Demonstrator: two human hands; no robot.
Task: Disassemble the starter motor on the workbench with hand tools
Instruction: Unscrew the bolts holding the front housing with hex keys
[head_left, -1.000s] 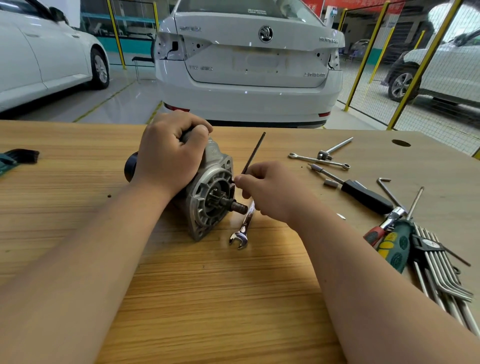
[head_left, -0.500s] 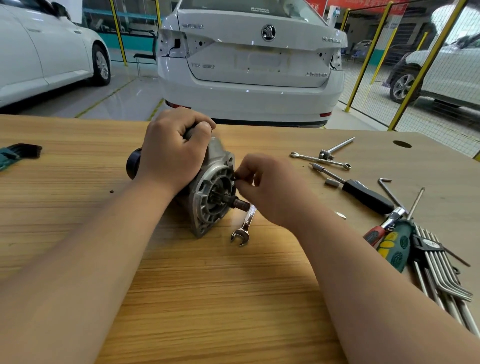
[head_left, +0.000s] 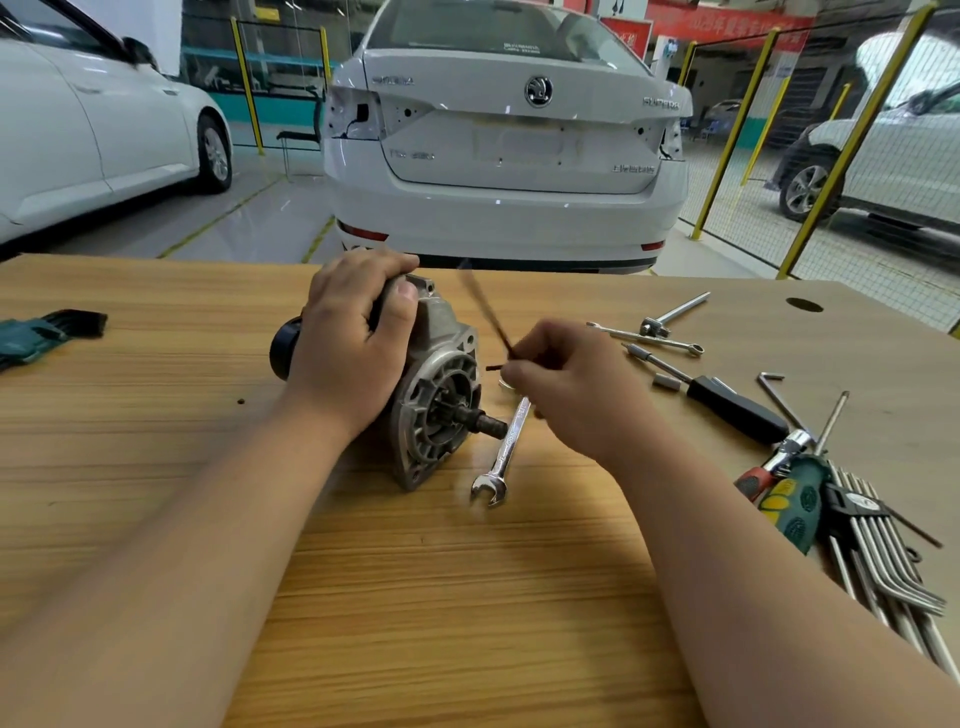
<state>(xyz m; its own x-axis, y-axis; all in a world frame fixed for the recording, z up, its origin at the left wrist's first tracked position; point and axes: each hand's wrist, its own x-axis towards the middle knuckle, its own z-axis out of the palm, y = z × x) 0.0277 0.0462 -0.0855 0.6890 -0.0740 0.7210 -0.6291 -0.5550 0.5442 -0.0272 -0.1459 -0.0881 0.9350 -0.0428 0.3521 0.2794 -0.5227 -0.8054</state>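
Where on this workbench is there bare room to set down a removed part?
Bare wood: between the green-and-black tool and the starter motor, and the near workbench in front of it. Crowded: right of the combination wrench, with screwdriver and hex keys.

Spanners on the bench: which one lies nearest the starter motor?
The spanner beside the motor's shaft, open end toward the person; the slimmer one lies farther right.

wooden workbench (head_left: 156, 415) bears starter motor (head_left: 441, 395), spanner (head_left: 506, 447), black-handled driver (head_left: 737, 410) and hex keys (head_left: 883, 561).
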